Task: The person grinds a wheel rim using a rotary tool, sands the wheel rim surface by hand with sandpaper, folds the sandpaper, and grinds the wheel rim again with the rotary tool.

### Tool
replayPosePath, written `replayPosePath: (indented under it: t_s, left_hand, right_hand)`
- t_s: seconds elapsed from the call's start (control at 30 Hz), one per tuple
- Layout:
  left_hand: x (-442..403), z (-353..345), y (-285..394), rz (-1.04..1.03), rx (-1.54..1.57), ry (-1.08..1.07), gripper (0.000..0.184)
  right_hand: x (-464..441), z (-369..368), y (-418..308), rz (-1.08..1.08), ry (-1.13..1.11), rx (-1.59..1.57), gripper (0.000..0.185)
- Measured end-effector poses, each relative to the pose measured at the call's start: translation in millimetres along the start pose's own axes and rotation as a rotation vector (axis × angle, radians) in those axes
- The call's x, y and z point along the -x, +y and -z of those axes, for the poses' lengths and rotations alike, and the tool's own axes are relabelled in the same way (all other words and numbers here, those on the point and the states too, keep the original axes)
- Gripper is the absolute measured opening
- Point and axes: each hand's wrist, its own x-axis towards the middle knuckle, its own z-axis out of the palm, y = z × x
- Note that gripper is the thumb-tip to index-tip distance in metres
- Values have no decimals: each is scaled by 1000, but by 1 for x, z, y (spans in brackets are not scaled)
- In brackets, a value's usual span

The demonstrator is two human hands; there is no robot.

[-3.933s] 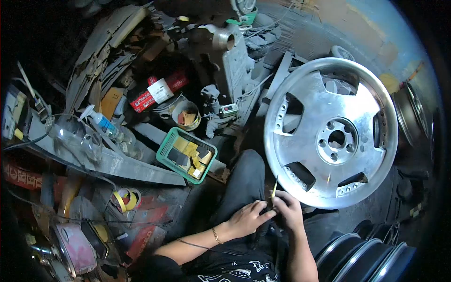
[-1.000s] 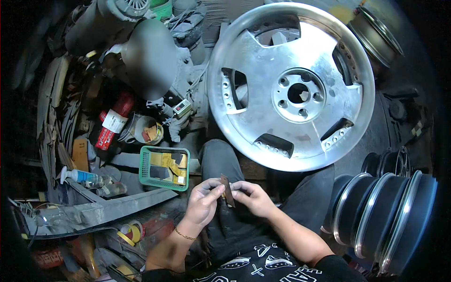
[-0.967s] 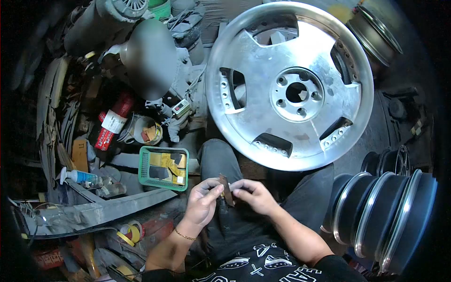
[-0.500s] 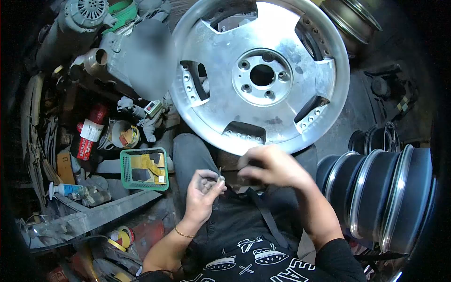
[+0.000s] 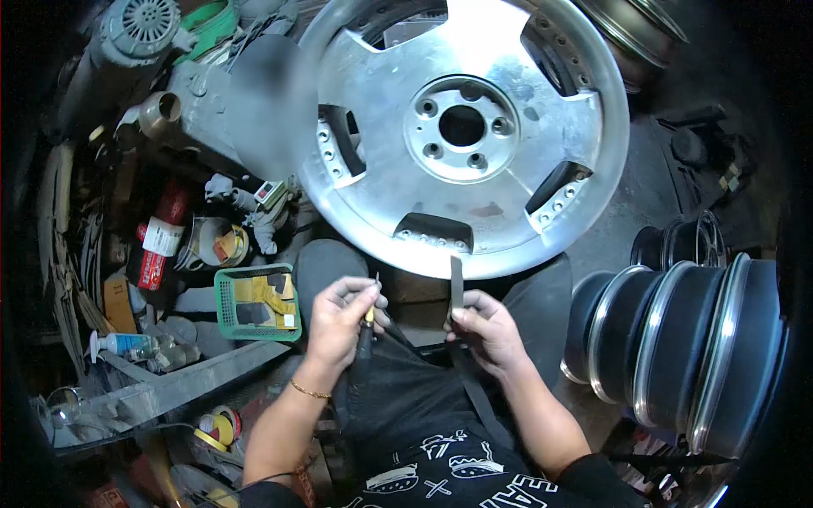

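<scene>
My left hand (image 5: pixel 340 320) is closed around a thin pointed tool (image 5: pixel 369 315) with a yellowish part, held over my left thigh. Between the thumb and fingers of my right hand (image 5: pixel 484 328) is a dark strip (image 5: pixel 457 284), its upper end standing up in front of the wheel's lower rim. The large silver wheel (image 5: pixel 381 186) lies face up beyond both hands, with a round centre hole and several openings between its spokes. Neither hand visibly grips the wheel. Another dark band (image 5: pixel 480 396) runs down below my right hand over my lap.
A green basket (image 5: pixel 222 305) with yellow and dark pieces stands at the left. Nearby are a bucket (image 5: pixel 199 241), a red roll (image 5: pixel 152 269) and a spray bottle (image 5: pixel 118 344). More wheel rims (image 5: pixel 665 339) stand at the right; a motor (image 5: pixel 140 30) is at the upper left.
My right hand left the tool and has come down holding the dark strip. My left hand kept the thin tool and moved slightly left. The view has shifted, so the wheel appears further left and higher.
</scene>
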Motion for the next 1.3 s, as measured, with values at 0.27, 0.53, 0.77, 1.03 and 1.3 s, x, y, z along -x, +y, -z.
replayPosePath:
  t_s: [0.27, 0.53, 0.77, 1.03, 1.3]
  left_hand:
    - [-96, -46, 70, -303, -667, -202, 17]
    - [-145, -70, 67, -548, -1105, -192, 16]
    - [-167, -61, 103, -683, -834, -122, 16]
    - [-206, -87, 191, -885, -892, 4, 19]
    - [-233, -98, 198, -933, -889, -36, 17]
  right_hand:
    - [-63, -20, -67, 702, 307, 867, 18]
    - [-117, -16, -62, 1125, 392, 1228, 18]
    - [-130, -41, -82, 1207, 362, 1158, 17]
    - [-171, -91, -164, 1467, 358, 1245, 18]
    - [-203, -105, -202, 1552, 388, 1403, 18]
